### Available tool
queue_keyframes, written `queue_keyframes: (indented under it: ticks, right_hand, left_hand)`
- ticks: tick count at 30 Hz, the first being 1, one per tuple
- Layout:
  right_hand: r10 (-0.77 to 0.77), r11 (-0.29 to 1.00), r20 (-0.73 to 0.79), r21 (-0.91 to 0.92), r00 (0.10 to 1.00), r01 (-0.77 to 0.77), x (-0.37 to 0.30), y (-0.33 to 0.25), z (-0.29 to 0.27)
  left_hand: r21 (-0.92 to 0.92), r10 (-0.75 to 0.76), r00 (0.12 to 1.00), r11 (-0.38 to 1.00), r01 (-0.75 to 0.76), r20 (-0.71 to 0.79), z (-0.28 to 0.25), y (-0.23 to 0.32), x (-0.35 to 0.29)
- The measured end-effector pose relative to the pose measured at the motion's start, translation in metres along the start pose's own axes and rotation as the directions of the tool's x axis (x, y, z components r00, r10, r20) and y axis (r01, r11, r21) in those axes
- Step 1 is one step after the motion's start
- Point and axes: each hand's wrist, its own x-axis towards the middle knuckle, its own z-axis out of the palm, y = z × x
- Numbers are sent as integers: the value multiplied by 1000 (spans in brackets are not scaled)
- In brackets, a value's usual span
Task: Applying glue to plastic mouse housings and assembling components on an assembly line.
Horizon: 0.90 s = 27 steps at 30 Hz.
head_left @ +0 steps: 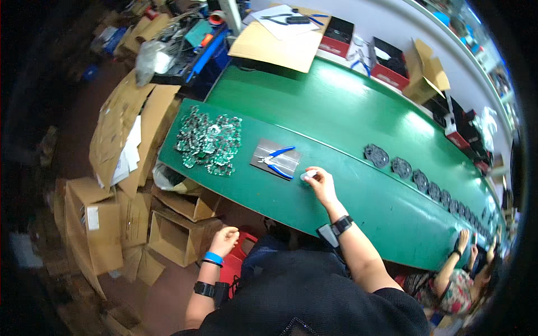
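On the green tabletop, my right hand (322,187) is closed with its fingertips on a small whitish piece (308,175); its exact kind is too small to make out. Just left of it, blue-handled nippers (277,161) lie with jaws apart on a dark flat pad (289,161). Further left is a wide pile of small green circuit boards (208,140). My left hand (225,241) is off the table, above the red seat, with its fingers curled together. Whether anything is inside them is hidden.
A row of black round parts (401,167) runs along the bench toward a co-worker (451,285) at the right. Red-and-black boxes (389,64) and a cardboard sheet (277,45) line the back. Open cartons (176,235) crowd the floor at left, near a red seat (238,255).
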Motion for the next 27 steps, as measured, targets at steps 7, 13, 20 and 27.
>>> queue_keyframes:
  ticks: [7, 13, 20, 27]
  right_hand:
    - [164, 725, -86, 686, 983, -61, -59, -44, -87]
    - [110, 819, -507, 533, 855, 211, -122, -77, -176]
    - [-290, 940, -771, -121, 566, 318, -196, -172, -352]
    - [-411, 908, -802, -402, 433, 118, -266, -265, -446]
  left_hand:
    - [65, 61, 990, 995, -69, 126, -24, 39, 65]
    - [130, 129, 925, 974, -186, 357, 24, 93, 85]
    - [195, 169, 850, 934, -301, 499, 73, 129, 89]
    - [157, 211, 799, 922, -355, 563, 139, 160, 90]
